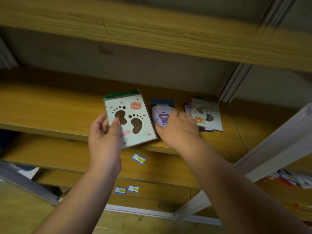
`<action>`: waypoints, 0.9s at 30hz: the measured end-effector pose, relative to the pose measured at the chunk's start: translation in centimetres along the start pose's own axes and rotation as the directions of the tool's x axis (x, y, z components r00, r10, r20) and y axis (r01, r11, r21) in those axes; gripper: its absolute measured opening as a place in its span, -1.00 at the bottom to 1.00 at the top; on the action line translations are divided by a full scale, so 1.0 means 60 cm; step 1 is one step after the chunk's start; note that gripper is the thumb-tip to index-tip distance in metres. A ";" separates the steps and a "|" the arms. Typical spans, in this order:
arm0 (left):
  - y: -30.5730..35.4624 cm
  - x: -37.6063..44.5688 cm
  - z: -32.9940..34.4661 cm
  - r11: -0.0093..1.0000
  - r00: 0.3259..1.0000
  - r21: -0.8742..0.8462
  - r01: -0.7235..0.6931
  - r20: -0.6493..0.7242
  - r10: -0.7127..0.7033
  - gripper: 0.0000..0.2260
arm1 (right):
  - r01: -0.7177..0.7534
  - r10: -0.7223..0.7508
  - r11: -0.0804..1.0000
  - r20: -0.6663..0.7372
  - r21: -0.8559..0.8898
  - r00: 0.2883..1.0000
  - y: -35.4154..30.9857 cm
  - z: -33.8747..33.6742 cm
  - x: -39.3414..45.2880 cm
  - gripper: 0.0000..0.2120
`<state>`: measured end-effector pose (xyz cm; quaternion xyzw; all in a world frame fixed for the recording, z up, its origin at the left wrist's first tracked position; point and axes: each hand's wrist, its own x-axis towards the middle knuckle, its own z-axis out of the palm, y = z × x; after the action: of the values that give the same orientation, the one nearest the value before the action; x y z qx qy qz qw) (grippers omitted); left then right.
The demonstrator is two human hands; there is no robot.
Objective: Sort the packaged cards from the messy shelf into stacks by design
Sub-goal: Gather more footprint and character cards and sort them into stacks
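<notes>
My left hand (103, 137) grips a pale green packaged card (133, 115) with two footprint cut-outs and a pink bear, held above the wooden shelf (50, 105). Its thumb lies on the left footprint. To its right lies a purple card (161, 115) with a cartoon figure and a blue header. My right hand (177, 127) rests on that purple card, fingers curled over its right side. Farther right sits a small pile (206, 115) topped by another green footprint card, with purple cards partly hidden beneath.
A higher shelf board (152, 36) hangs overhead. Grey metal uprights (234, 81) stand at the right. Blue-edged price labels (138, 158) stick on the lower shelf edges. Coloured packets (290, 179) lie at the lower right.
</notes>
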<state>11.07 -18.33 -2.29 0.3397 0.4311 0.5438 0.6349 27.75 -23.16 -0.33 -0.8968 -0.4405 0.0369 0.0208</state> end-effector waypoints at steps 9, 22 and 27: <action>0.022 -0.002 -0.007 1.000 1.000 0.002 0.017 0.023 -0.017 -0.67 | -0.121 0.115 0.972 0.039 0.201 0.993 -0.017 -0.009 0.019 -0.15; 0.021 -0.028 0.001 0.999 0.995 -0.012 0.049 0.089 -0.048 -0.66 | -0.261 0.209 0.920 0.197 0.293 0.958 0.005 -0.031 0.041 -0.03; 0.022 -0.035 0.002 0.997 0.992 -0.018 0.075 0.105 -0.073 -0.68 | -0.247 0.196 0.789 0.150 0.562 0.969 0.019 -0.030 0.033 -0.41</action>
<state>10.55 -20.13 -0.68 0.3444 0.4039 0.5060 0.6799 29.98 -22.30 1.28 -0.8912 -0.3008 0.2081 0.2684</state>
